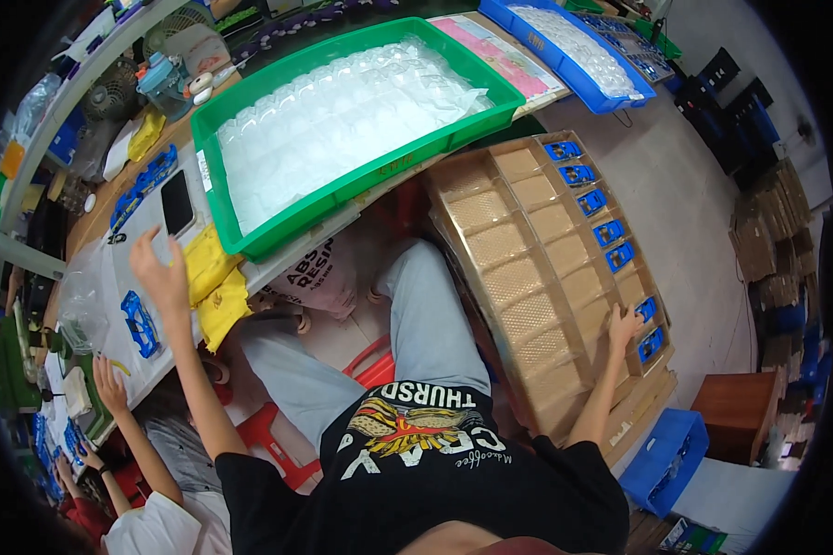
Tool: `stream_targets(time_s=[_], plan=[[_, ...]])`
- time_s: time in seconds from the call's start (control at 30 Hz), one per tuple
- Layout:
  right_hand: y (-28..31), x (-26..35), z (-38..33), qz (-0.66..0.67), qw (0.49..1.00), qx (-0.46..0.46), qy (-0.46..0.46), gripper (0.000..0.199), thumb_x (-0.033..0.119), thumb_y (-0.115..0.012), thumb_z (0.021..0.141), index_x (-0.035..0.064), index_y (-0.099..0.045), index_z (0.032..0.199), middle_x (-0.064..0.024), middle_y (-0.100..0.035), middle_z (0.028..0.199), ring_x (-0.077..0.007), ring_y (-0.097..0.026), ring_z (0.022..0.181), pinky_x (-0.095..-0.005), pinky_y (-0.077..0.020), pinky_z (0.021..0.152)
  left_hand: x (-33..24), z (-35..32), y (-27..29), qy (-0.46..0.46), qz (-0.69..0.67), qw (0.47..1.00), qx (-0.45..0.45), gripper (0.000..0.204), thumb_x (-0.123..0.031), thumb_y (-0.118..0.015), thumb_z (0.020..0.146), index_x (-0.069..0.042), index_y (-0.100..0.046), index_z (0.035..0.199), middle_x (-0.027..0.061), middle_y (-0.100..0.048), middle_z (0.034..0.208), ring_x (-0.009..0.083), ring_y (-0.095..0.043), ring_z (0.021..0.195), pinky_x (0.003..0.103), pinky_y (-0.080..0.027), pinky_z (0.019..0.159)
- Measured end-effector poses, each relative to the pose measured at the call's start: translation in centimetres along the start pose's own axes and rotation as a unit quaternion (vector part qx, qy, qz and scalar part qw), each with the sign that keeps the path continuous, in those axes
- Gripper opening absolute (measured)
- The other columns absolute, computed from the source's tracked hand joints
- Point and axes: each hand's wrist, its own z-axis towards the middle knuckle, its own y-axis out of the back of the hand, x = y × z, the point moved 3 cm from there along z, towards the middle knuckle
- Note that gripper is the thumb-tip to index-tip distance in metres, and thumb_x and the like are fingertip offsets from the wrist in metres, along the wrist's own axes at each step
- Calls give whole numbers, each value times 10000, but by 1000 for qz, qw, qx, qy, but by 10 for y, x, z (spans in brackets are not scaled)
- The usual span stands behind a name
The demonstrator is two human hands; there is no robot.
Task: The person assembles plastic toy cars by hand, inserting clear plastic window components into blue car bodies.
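Note:
My right hand (626, 326) reaches into a cardboard tray (520, 277) with clear plastic compartments on my right. Its fingers are closed on a blue toy car (646, 309) in the outermost column. Just nearer to me in that column lies another blue toy car (652, 346), and several more stand farther up it. My left hand (160, 276) is raised over the table at left, fingers apart and holding nothing. Near it are a dark phone (178, 203), a yellow cloth (211, 277) and a blue car body (140, 324).
Ahead, a green bin (379, 165) holds clear plastic pieces on white sheeting. A blue bin (574, 51) with similar pieces stands beyond. More blue car parts (144, 188) lie at far left. Beside me, a co-worker's hand (110, 387) is over the table. A blue crate (666, 461) sits at lower right.

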Motion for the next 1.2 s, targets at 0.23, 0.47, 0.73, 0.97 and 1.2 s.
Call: stream_targets(time_s=[0.23, 0.47, 0.73, 0.97, 1.2], plan=[[13, 12, -54, 16, 999, -39, 33, 421, 352, -585, 746, 1, -542, 974, -274, -400, 1051, -365, -367, 993, -435, -303, 857, -160, 53, -67, -140, -272, 951, 41, 150, -29, -546, 680, -32, -566, 829, 136, -548, 861, 297, -496, 881, 368, -371, 807], [49, 1, -51, 32, 995, -96, -12, 254, 262, -543, 781, 31, -564, 883, -188, -477, 974, -338, -448, 902, -401, -355, 791, -286, 80, -220, -133, -449, 868, 165, 139, -112, -543, 688, -33, -627, 765, 158, -580, 821, 302, -538, 798, 380, -426, 718], [36, -11, -57, -37, 994, -35, -99, 277, 343, -525, 777, 78, -546, 854, -211, -427, 962, -346, -405, 923, -434, -356, 786, -358, 80, -315, 23, -218, 930, 295, 226, -230, -569, 694, -26, -654, 742, 154, -614, 775, 289, -575, 784, 378, -471, 706], [73, -23, -49, 162, 975, -88, -126, 437, 410, -544, 800, -22, -502, 747, -163, -509, 692, -276, -472, 673, -369, -372, 643, -335, 81, -241, 70, -589, 761, 262, 190, -186, -616, 724, -7, -632, 786, 59, -613, 716, 114, -551, 672, 248, -429, 607], [126, 101, -93, 851, 493, 90, -155, 489, 244, -527, 781, -21, -404, 1173, -128, -515, 1066, -278, -508, 860, -427, -361, 925, -298, 3, -81, 107, -716, 564, 397, 115, -118, -529, 834, -16, -513, 886, 59, -582, 827, 91, -527, 773, 216, -404, 720]])
